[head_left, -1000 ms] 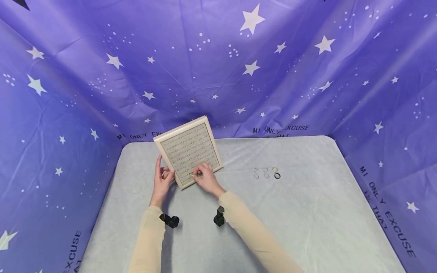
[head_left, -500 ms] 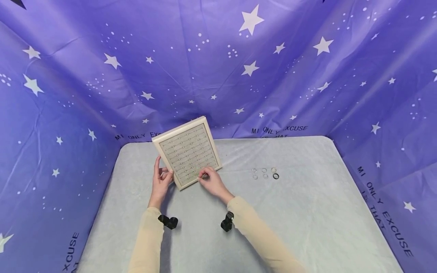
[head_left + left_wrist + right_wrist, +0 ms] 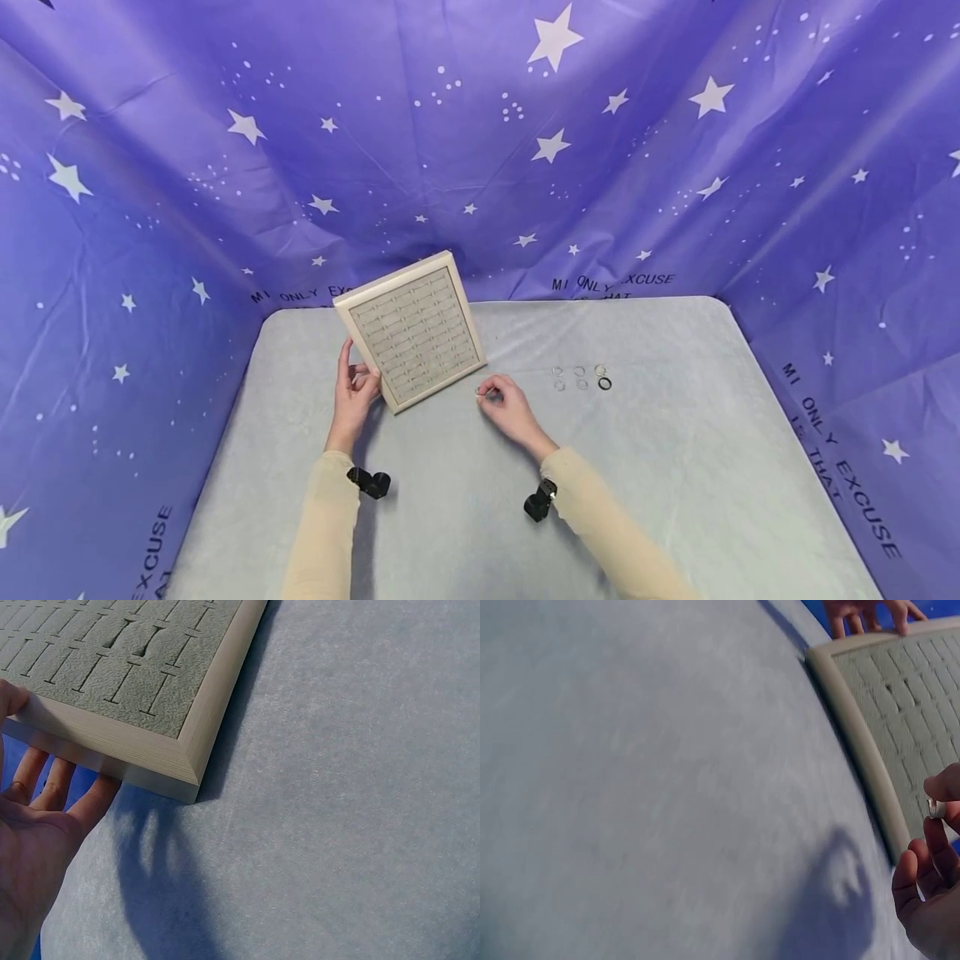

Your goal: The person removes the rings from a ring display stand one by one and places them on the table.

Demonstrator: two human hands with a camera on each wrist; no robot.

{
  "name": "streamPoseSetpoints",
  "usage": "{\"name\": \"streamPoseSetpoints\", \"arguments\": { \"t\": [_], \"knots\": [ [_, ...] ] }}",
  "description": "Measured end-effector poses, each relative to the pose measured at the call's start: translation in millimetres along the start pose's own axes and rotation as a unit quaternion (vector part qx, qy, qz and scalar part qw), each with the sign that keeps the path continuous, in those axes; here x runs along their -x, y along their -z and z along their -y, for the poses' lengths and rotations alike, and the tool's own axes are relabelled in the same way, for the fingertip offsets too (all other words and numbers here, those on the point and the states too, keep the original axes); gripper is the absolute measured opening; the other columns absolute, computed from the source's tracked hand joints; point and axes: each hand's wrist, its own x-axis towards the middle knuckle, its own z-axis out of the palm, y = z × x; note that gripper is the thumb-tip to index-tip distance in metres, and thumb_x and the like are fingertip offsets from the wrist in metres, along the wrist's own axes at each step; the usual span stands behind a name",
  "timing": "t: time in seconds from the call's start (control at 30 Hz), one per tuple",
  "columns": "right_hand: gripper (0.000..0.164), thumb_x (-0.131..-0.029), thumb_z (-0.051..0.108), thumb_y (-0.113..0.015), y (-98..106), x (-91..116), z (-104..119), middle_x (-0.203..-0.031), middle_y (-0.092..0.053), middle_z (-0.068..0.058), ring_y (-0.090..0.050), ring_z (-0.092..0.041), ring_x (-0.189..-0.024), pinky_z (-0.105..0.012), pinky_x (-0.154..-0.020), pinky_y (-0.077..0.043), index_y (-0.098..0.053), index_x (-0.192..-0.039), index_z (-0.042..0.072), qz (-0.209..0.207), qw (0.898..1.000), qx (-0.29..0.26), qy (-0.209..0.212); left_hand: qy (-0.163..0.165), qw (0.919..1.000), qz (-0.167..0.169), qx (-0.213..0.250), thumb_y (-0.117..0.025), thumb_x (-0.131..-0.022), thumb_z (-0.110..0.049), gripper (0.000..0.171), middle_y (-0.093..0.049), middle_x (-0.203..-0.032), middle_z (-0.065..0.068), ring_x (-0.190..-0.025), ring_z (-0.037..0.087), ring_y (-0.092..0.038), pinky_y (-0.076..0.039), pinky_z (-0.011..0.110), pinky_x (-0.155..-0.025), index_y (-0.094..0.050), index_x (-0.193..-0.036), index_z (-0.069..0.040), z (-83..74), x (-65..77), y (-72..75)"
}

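My left hand [image 3: 354, 410] grips the left side of a ring display tray [image 3: 441, 386], its thumb on the front of the pale wooden frame and fingers behind. The tray leans back with its lower corner near the table, and its grey slotted pad [image 3: 142, 675] faces me. Two slots near that corner gape wider than the rest in the left wrist view. Between thumb and fingertips, my right hand [image 3: 513, 411] pinches a small ring [image 3: 934, 809], just right of the tray's lower edge. In the right wrist view the ring looks pale and shiny.
Several thin rings [image 3: 579, 372] lie in two short rows on the grey cloth-covered table [image 3: 675, 467], right of my right hand. A black ring [image 3: 604, 383] sits at the right end of the front row. Purple star-printed curtains [image 3: 480, 125] surround the table.
My right hand has drawn away from the tray's lower slots toward the right, a ring in its fingertips. My left hand and the tray stay in nearly the same place.
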Motion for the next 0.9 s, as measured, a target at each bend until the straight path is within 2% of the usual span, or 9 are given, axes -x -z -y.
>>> {"name": "streamPoseSetpoints", "arguments": {
  "t": [0.13,0.4,0.67,0.9],
  "knots": [
    [0.012,-0.081,-0.003,-0.069,11.3,7.4,-10.3,-0.091,-0.057,-0.006,-0.056,-0.025,-0.083,-0.030,-0.071,-0.045,-0.061,-0.082,0.007,-0.022,1.000,0.003,-0.003,-0.007,1.0000,0.001,-0.001,-0.055,-0.096,0.000,0.078,-0.044,-0.111,0.011,-0.085,0.007,-0.062,-0.055,0.022,-0.075,-0.015,-0.156,-0.031,-0.5,-1.1,0.0],
    [0.012,-0.080,-0.002,-0.071,38.7,17.3,-24.8,-0.088,-0.056,-0.006,-0.053,-0.022,-0.081,-0.025,-0.066,-0.042,-0.062,-0.083,0.006,-0.046,0.998,0.032,0.002,0.005,1.0000,0.001,0.002,-0.055,-0.097,-0.001,0.078,-0.044,-0.112,0.011,-0.085,0.007,-0.062,-0.055,0.022,-0.075,-0.015,-0.155,-0.033,1.9,-1.7,1.1],
    [0.009,-0.081,0.000,-0.070,67.3,25.6,-37.1,-0.093,-0.056,-0.009,-0.054,-0.023,-0.084,-0.025,-0.066,-0.042,-0.063,-0.085,0.003,-0.065,0.996,0.061,-0.018,0.002,1.0000,0.003,-0.002,-0.056,-0.097,-0.002,0.078,-0.044,-0.113,0.011,-0.086,0.007,-0.062,-0.055,0.022,-0.075,-0.014,-0.155,-0.033,1.3,-0.5,1.9],
    [0.009,-0.081,-0.002,-0.069,84.6,31.5,-48.7,-0.095,-0.058,-0.013,-0.054,-0.027,-0.086,-0.027,-0.068,-0.042,-0.063,-0.085,0.002,-0.081,0.993,0.082,-0.026,-0.008,0.9999,0.004,0.007,-0.055,-0.097,0.000,0.077,-0.044,-0.111,0.011,-0.084,0.007,-0.061,-0.055,0.022,-0.075,-0.015,-0.156,-0.030,1.2,-0.6,0.8]
  ]
}}
